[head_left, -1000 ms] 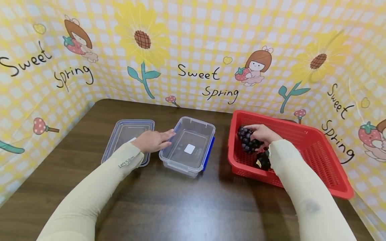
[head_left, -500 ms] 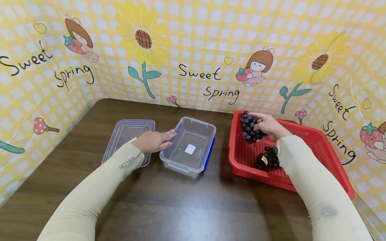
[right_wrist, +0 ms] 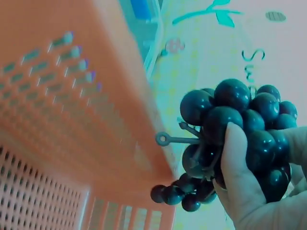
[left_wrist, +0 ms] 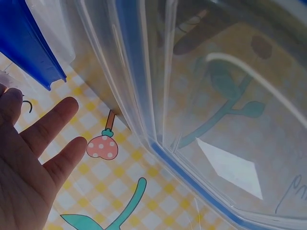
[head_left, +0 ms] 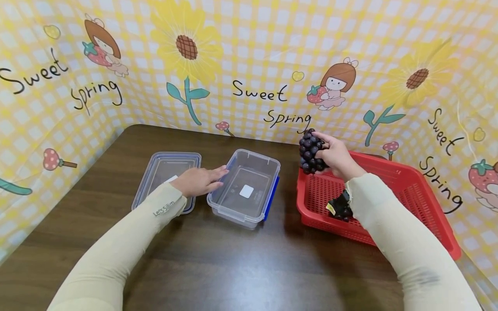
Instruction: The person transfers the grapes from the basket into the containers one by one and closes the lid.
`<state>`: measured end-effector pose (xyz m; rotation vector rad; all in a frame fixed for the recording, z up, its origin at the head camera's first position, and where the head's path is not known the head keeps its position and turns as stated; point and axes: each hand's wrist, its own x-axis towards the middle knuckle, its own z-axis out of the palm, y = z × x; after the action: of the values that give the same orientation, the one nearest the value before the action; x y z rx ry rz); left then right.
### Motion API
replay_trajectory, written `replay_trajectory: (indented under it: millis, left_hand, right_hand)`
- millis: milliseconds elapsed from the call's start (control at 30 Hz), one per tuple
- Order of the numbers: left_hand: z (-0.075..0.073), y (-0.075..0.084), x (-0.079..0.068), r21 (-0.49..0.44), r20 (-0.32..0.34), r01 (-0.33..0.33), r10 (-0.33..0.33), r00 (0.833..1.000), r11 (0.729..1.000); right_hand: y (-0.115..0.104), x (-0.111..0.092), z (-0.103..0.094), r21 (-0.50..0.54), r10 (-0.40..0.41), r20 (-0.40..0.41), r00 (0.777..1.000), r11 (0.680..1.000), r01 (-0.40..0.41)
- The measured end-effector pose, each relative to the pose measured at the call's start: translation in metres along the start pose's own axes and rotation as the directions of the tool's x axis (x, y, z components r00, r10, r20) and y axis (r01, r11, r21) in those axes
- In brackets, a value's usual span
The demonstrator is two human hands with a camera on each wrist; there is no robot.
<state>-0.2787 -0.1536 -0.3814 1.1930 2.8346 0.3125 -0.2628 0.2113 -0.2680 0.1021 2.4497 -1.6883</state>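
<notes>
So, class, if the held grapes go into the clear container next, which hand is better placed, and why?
Probably the right hand: it grips the grapes near the red basket. The left hand, beside the clear container, holds no grapes.

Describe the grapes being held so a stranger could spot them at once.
Find the red basket on the right of the brown table. Around its far left corner, the right hand grips a bunch of round, dark purple grapes. Unlike the black item lying in the basket, this bunch is held up.
</notes>
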Motion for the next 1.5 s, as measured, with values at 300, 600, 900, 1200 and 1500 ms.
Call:
replay_trajectory:
  millis: [300,600,900,1200,1500]
  left_hand:
    - [-0.005,0.001,-0.001,0.005,0.022,-0.002,0.002,1.000,1.000]
    - [-0.005,0.001,-0.002,0.010,0.026,0.008,-0.009,1.000,1.000]
    - [-0.004,0.004,-0.002,0.004,0.038,0.032,-0.032,0.999,0.999]
    - [-0.003,0.004,-0.003,-0.027,0.058,0.049,-0.048,0.997,0.998]
    - [-0.005,0.004,-0.001,-0.038,0.077,0.054,-0.051,0.996,0.998]
  right_hand:
    - [-0.017,0.002,0.042,0.069,-0.012,-0.042,0.999,0.998,0.015]
    - [-0.023,0.009,0.081,0.106,-0.045,-0.061,0.997,0.993,0.051]
    - [-0.022,0.011,0.114,0.113,-0.063,-0.088,0.994,0.991,0.073]
    - [-0.023,0.008,0.144,0.056,-0.102,-0.115,0.988,0.993,0.109]
    - [-0.018,0.002,0.159,0.087,-0.165,-0.133,0.977,0.980,0.177]
